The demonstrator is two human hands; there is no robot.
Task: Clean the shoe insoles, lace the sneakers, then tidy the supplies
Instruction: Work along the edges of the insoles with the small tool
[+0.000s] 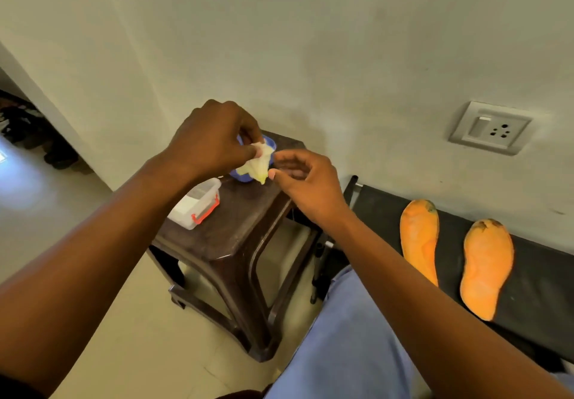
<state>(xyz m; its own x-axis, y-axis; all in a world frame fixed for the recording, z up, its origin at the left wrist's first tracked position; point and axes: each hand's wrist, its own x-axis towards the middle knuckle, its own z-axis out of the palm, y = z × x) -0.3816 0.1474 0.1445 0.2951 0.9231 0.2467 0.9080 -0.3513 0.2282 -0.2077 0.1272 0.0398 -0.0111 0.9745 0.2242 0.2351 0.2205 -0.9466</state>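
Observation:
My left hand point(211, 140) pinches the top of a small pale yellow cloth point(259, 165) above a blue bowl point(240, 176) on a dark brown stool point(236, 230). Just to the right, my right hand point(306, 181) has its thumb and fingers curled at the cloth's lower edge; whether they grip it is unclear. Two orange insoles point(419, 237) point(486, 266) lie side by side on a black bench point(534, 290) at the right. No sneakers or laces are in view.
A white plastic box with red latches point(197, 204) sits on the stool's left side. My blue trouser leg point(351, 336) is between stool and bench. A wall socket point(490, 126) is above the bench. A doorway point(28, 137) opens at the far left.

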